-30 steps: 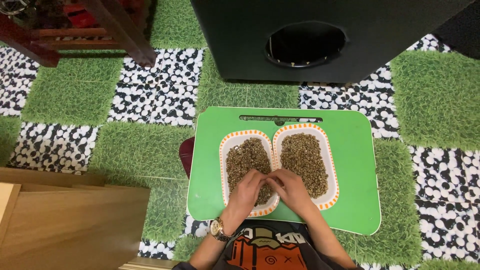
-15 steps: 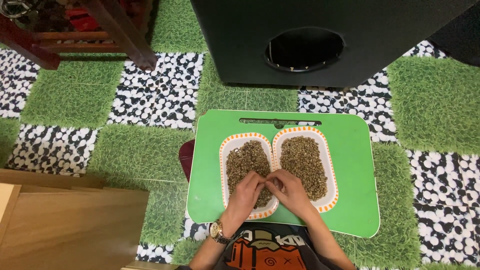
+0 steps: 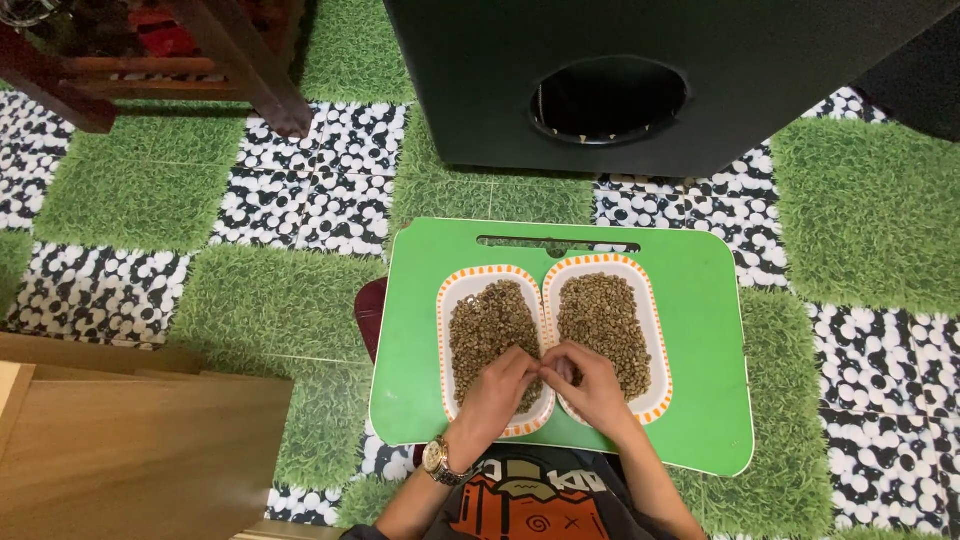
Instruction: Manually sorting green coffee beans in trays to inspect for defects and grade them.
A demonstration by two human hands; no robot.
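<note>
Two white oblong trays with orange-patterned rims lie side by side on a green lap table point(image 3: 700, 340). Both hold small brown-green beans. My left hand point(image 3: 495, 395), with a gold watch on the wrist, rests on the near end of the left tray point(image 3: 443, 330), fingers curled into the beans. My right hand point(image 3: 590, 385) sits on the near end of the right tray point(image 3: 655, 330), fingertips pinched together beside the left hand's, near the rims between the trays. Whether a bean is pinched is too small to tell.
A large black box point(image 3: 640, 80) with a round hole stands beyond the table. Dark wooden furniture legs point(image 3: 250, 70) are at the upper left, a light wooden board point(image 3: 130, 450) at the lower left. The floor is green turf and pebble-pattern tiles.
Both hands stay together at the trays' near ends, with small finger movements. The view has shifted slightly, so everything sits a little lower and further left.
</note>
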